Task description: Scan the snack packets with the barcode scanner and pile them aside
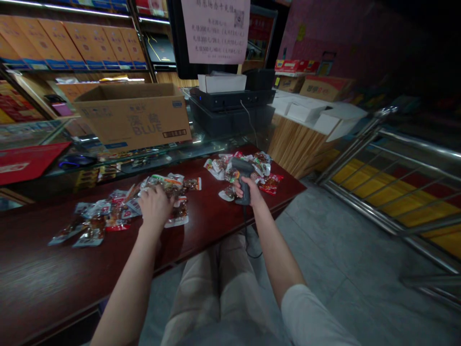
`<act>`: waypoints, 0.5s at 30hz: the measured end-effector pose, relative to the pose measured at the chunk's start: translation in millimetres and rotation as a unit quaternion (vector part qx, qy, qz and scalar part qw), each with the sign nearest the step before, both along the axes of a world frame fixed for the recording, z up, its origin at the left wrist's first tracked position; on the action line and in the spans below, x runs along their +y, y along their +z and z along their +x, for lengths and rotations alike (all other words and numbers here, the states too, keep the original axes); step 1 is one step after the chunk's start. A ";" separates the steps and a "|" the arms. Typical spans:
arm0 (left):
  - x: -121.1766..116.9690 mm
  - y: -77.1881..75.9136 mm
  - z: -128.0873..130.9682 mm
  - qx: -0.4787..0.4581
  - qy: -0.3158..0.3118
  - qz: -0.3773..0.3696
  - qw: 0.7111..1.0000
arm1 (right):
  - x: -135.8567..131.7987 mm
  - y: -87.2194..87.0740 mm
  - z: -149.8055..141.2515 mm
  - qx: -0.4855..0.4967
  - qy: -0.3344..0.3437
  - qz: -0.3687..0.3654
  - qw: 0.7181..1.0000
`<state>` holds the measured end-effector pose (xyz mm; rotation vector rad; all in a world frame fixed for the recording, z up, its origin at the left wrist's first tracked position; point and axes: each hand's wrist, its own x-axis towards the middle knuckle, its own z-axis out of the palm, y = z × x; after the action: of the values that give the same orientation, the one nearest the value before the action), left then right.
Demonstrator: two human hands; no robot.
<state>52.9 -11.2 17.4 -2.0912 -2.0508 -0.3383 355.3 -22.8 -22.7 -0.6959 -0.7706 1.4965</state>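
My right hand point(248, 188) is wrapped round the grip of a dark grey barcode scanner point(242, 166), its head pointing left and its cord hanging off the table edge. Under and around the scanner lies a pile of small shiny snack packets point(262, 166), some silver, some red. At the left pile, my left hand point(155, 204) has its fingers bent down onto a clear-and-silver snack packet point(166, 181) with an orange and green edge; the fingertips are partly hidden. More packets point(95, 223) spread out to the left of this hand, and one point(179, 213) lies beside the wrist.
The packets rest on a dark red wooden table point(201, 230). Behind it stand a glass counter point(212, 146), an open cardboard box point(140, 120), a computer mouse point(77, 161) and a monitor with a paper notice point(216, 31). A metal railing point(389, 187) runs at the right.
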 end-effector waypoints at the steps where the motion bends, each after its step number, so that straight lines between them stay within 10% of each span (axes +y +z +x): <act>1: -0.6 -0.9 -0.4 0.007 0.013 0.016 1.000 | -0.8 -2.3 3.2 0.005 0.000 -0.003 1.000; 7: -0.1 -2.7 21.9 0.024 -0.053 0.039 0.998 | -3.9 -9.9 15.3 0.023 0.008 0.003 1.000; 15: 8.6 -14.1 132.6 -0.066 -0.280 -0.071 0.955 | -9.6 -7.7 24.5 0.107 -0.055 0.051 0.991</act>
<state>185.5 -2.6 3.3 -2.7880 -1.5365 -0.4291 379.8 -32.4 -30.4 -0.4833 -0.6296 1.3949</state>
